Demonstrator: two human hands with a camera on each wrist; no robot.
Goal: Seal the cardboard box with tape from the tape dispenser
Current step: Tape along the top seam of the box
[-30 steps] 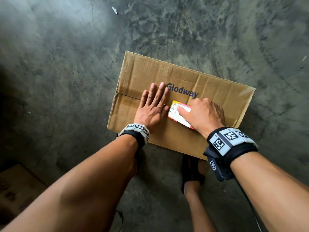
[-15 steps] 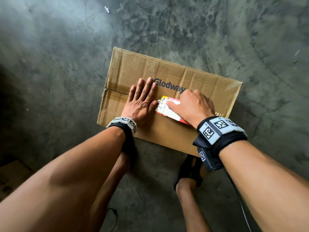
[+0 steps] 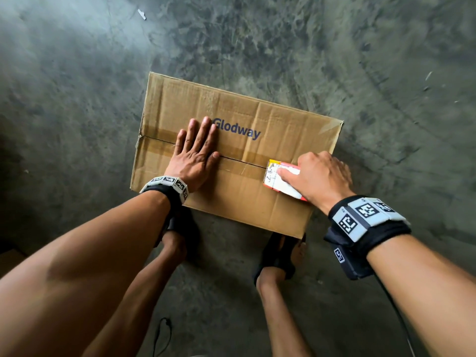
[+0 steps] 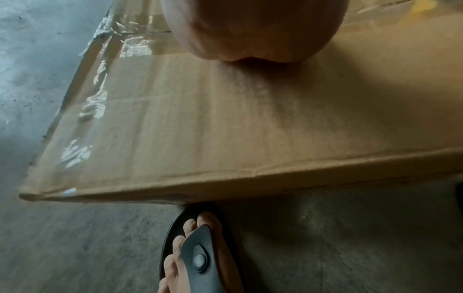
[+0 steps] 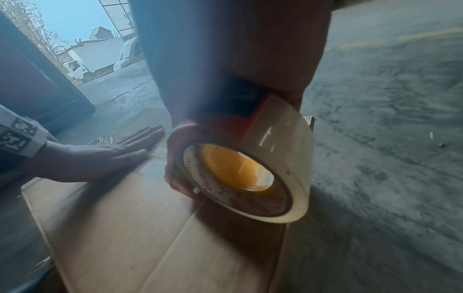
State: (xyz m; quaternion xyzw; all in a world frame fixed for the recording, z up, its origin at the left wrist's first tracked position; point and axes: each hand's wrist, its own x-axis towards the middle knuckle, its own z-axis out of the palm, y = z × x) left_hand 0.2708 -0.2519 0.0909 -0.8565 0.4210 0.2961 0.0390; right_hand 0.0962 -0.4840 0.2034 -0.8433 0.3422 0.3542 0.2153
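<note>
A brown cardboard box (image 3: 270,119) printed "Glodway" lies on the concrete floor with its flaps closed. A strip of clear tape (image 3: 244,164) runs along the middle seam. My left hand (image 3: 195,153) lies flat, fingers straight, pressing the taped seam at the box's left part. My right hand (image 3: 319,177) grips a red and white tape dispenser (image 3: 282,180) near the right end of the seam. In the right wrist view the tape roll (image 5: 253,174) with a yellow core sits on the box (image 5: 140,228), with the flat left hand (image 5: 100,156) beyond it. The left wrist view shows only my palm's heel (image 4: 250,29) on the box (image 4: 225,123).
My feet in black sandals (image 3: 275,256) stand at the box's near edge; one sandal (image 4: 200,255) shows under the box rim. Another cardboard piece (image 3: 7,258) lies at the far left. Bare concrete floor (image 3: 386,73) surrounds the box. Parked vehicles (image 5: 100,57) show outside.
My right hand has drawn the tape dispenser to the right along the seam, away from my left hand, leaving tape behind it. The left hand has stayed flat on the box.
</note>
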